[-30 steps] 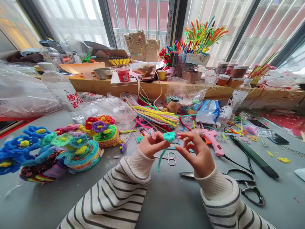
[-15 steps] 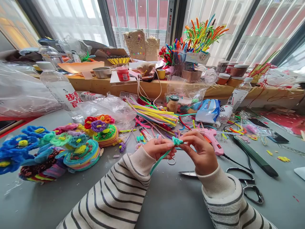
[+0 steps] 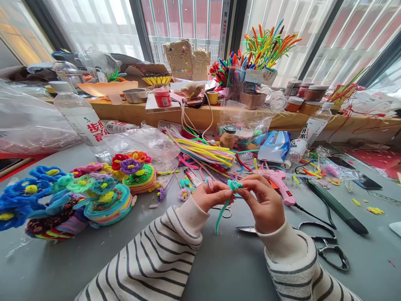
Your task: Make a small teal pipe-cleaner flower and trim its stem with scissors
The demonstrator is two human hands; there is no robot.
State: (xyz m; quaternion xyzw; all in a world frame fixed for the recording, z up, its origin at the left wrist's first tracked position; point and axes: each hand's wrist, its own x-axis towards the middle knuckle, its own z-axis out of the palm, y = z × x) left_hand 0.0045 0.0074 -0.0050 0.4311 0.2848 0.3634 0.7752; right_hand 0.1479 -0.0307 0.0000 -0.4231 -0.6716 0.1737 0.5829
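Now pinching a turquoise fuzzy knot (image 3: 234,184) from both sides, between thumb and fingers of the left hand (image 3: 212,196) and likewise of the right hand (image 3: 267,205); a second ago, gripping with the left while spreading the right's fingers beside it. Also letting the turquoise tail (image 3: 222,215) hang below the left fingers, instead of slanting back toward the left cuff as half a second ago. Suggests steadier two-handed shaping of the knot, judging by the grip.

Reaching in from the near edge in striped sleeves (image 3: 150,255), with wrists raised above the tabletop (image 3: 222,267) and thumbs turned toward each other. Carrying a pink fuzzy loop (image 3: 210,183) at the left index finger too; cannot tell whether wound around or merely held.

Near right, note large scissors (image 3: 326,239) running behind the right wrist; on the left, blue fuzzy flowers (image 3: 31,189). Farther, beyond the right hand, note a pink glue gun (image 3: 283,190); past the left hand, a bundle of pipe cleaners (image 3: 213,154); farthest, a cluttered wooden ledge (image 3: 122,112).
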